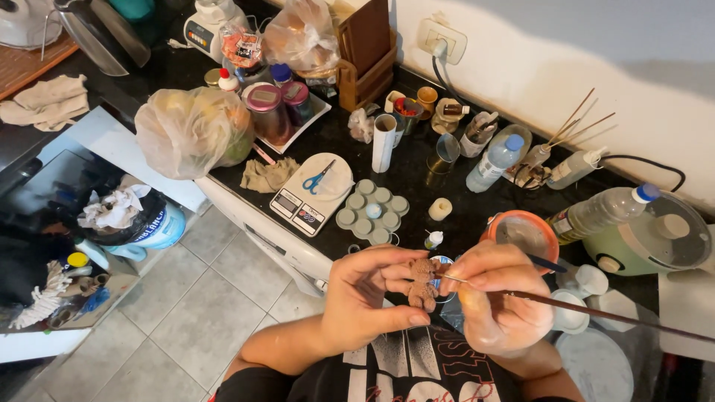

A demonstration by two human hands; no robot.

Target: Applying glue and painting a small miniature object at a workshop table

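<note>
My left hand (369, 298) pinches a small brown bear-shaped figurine (423, 284) between thumb and fingers, just above the counter's front edge. Pressed close beside it, my right hand (495, 294) grips a long thin paintbrush (596, 313) whose tip touches the figurine's upper right side. The brush handle runs off to the lower right. Just beyond the hands lies a round paint palette (372, 210) with several wells, and an orange-rimmed container (525, 232) stands beside my right hand.
The dark counter (417, 175) is crowded: a kitchen scale (309, 195) with blue scissors (319, 179), plastic bottles (495, 162), jars, bagged food (192, 130), a rice cooker (655, 234) and small white cups (588, 281). An open bin (123, 216) sits on the tiled floor at left.
</note>
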